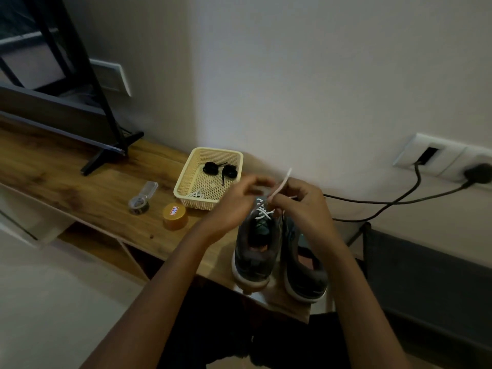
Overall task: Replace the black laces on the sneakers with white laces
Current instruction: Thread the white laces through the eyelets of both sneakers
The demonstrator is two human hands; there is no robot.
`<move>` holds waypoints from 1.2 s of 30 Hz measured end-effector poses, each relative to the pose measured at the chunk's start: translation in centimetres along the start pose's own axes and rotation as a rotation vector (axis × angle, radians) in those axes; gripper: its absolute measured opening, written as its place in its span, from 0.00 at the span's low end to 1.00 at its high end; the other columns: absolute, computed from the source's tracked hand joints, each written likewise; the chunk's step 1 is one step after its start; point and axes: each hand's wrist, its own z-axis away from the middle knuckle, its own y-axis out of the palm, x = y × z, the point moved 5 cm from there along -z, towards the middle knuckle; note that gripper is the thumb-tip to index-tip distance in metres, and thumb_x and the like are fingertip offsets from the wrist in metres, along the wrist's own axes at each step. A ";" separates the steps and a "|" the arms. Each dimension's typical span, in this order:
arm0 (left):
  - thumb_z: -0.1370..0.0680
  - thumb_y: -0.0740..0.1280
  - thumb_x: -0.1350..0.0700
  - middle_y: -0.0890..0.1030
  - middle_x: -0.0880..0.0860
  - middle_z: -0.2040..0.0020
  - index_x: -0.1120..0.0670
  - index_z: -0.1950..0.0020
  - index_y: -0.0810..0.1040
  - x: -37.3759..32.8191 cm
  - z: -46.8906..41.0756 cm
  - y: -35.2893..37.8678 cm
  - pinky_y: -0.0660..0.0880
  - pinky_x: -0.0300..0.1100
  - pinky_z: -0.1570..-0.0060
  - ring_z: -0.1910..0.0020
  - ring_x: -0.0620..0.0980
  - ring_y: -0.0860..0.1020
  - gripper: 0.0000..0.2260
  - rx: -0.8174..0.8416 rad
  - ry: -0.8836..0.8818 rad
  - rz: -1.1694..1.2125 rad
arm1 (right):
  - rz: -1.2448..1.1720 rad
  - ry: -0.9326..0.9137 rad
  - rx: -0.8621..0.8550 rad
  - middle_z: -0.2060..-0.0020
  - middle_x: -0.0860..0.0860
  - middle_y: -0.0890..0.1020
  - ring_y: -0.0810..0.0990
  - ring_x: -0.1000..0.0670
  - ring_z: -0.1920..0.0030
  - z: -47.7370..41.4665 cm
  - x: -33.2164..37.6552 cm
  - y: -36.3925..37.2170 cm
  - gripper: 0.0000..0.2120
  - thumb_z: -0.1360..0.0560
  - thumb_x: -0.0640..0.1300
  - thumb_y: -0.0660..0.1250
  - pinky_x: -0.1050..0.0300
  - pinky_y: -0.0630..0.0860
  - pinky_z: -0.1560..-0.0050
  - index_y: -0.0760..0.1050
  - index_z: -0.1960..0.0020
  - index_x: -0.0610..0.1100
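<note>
The cream basket (pixel 186 182) on the wooden table (pixel 80 182) holds 2 coiled black laces (pixel 219 169) and 1 bundled spare white lace (pixel 197 194). Just beside it stand 2 grey sneakers (pixel 255 249). Over the left one, the right hand (pixel 300 206) pinches a white lace (pixel 282 185) already threaded through that shoe's eyelets. The left hand (pixel 239 198) is blurred, fingers curled near the lace; its grip cannot be told.

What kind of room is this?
Probably a room in a home, maybe a living room: a TV stands on a wooden table, wall sockets hold a plug, and sneakers are getting a white lace.
</note>
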 end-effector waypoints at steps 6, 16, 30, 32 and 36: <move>0.26 0.71 0.59 0.79 0.44 0.55 0.48 0.48 0.75 5.5 1.9 1.4 0.73 0.26 0.60 0.54 0.38 0.78 0.10 -0.151 -0.116 -0.187 | -0.045 0.128 -0.251 0.71 0.50 0.79 0.77 0.55 0.70 -0.1 -4.1 -0.3 0.07 0.30 0.32 0.67 0.63 0.73 0.68 0.76 0.64 0.41; 0.25 0.69 0.53 0.79 0.48 0.49 0.50 0.48 0.81 6.8 2.2 2.2 0.69 0.43 0.50 0.48 0.49 0.73 0.08 -0.232 0.172 -0.896 | 0.893 -0.051 0.008 0.68 0.46 0.78 0.77 0.43 0.58 -0.6 -6.8 1.0 0.08 0.30 0.38 0.66 0.57 0.65 0.60 0.72 0.66 0.48; 0.23 0.66 0.59 0.80 0.50 0.49 0.53 0.48 0.79 9.5 1.9 -0.5 0.74 0.41 0.55 0.51 0.47 0.78 0.06 -0.412 -0.197 -0.359 | 1.156 0.047 0.488 0.53 0.48 0.73 0.64 0.45 0.40 -0.1 -7.6 3.6 0.15 0.23 0.41 0.57 0.47 0.56 0.40 0.80 0.44 0.50; 0.23 0.67 0.57 0.81 0.50 0.51 0.52 0.50 0.81 9.6 1.8 -0.4 0.75 0.43 0.54 0.52 0.47 0.78 0.05 -0.394 -0.196 -0.410 | 0.970 0.055 0.460 0.48 0.52 0.79 0.68 0.48 0.41 -0.5 -7.7 3.0 0.18 0.25 0.37 0.57 0.46 0.58 0.35 0.81 0.46 0.51; 0.24 0.68 0.55 0.80 0.49 0.53 0.51 0.52 0.80 9.4 1.8 -0.4 0.75 0.43 0.56 0.55 0.46 0.77 0.03 -0.394 -0.183 -0.413 | 0.648 0.045 0.030 0.57 0.49 0.83 0.77 0.52 0.58 -1.5 -6.9 -0.3 0.13 0.27 0.33 0.60 0.55 0.71 0.51 0.81 0.56 0.45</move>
